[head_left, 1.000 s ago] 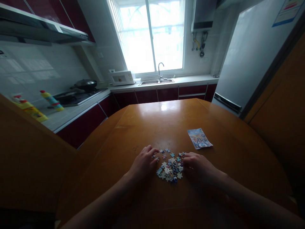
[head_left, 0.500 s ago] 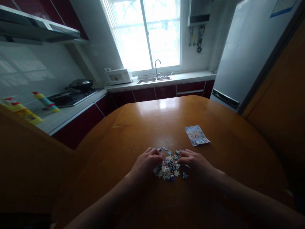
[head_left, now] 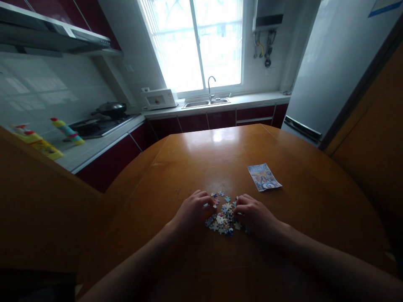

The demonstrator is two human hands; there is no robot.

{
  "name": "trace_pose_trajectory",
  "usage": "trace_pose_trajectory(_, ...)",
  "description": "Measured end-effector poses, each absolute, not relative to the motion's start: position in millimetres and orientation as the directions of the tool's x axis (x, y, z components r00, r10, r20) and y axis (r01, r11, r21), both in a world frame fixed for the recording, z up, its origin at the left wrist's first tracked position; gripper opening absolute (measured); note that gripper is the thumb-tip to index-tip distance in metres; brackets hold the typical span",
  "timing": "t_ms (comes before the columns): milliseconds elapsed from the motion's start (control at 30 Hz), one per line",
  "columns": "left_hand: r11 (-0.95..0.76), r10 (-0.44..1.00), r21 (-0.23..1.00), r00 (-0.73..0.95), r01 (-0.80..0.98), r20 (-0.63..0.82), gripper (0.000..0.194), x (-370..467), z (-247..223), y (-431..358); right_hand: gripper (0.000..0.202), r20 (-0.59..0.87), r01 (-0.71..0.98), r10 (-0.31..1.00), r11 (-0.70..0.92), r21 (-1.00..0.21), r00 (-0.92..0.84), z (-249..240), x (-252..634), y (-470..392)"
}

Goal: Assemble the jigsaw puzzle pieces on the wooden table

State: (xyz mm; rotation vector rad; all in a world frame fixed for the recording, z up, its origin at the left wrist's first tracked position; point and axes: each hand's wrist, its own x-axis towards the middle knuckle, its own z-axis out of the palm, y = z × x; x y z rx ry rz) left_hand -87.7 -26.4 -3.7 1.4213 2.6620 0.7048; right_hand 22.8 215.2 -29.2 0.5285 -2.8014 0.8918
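A loose heap of small jigsaw puzzle pieces [head_left: 224,219], white, blue and mixed colours, lies on the wooden table [head_left: 201,167] between my hands. At its left edge is my left hand [head_left: 195,208], its fingers bent and thumb a little apart, with the tips by the pieces. My right hand [head_left: 253,212] covers the right edge of the heap. Its fingers curl together down onto the pieces, and whatever lies under them is hidden. Several single pieces [head_left: 221,193] are scattered just beyond the heap.
A printed picture sheet [head_left: 264,177] lies flat beyond my right hand. Behind the table run a counter with a sink [head_left: 206,103] and a white microwave [head_left: 159,99]. A fridge [head_left: 333,63] stands at right; bottles [head_left: 67,131] and a pan [head_left: 111,109] at left.
My right hand has shifted inward and lower over the heap, covering pieces at its right edge that showed before. My left hand has drawn back slightly from the pieces. The view has turned slightly.
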Motion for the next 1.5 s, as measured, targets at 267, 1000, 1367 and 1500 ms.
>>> trace_pose_trajectory(267, 0.457, 0.841, 0.344, -0.524, 0.820, 0.134, 0.009, -77.7, 6.0, -47.2, 0.018, 0.170, -0.243, -0.174, 0.621, -0.745, -0.970, -12.2, 29.7, 228.7)
trace_pose_trajectory(1000, 0.470, 0.828, 0.612, -0.558, 0.636, -0.057, 0.005, -67.1, 4.6, -50.9, 0.013, -0.119, -0.124, -0.203, 0.870, -0.477, -0.972, 8.7, 55.9, 250.2)
trace_pose_trajectory(1367, 0.456, 0.843, 0.605, -0.535, 0.653, -0.057, 0.016, -76.0, 6.1, -63.3, 0.009, -0.196, -0.117, -0.251, 0.846, -0.520, -0.948, 23.2, 65.0, 240.4)
trace_pose_trajectory(1500, 0.484, 0.825, 0.526, -0.565, 0.699, -0.009, 0.019, -69.7, 6.7, -63.2, 0.003, -0.131, -0.106, -0.208, 0.834, -0.542, -0.969, 15.0, 59.0, 241.1)
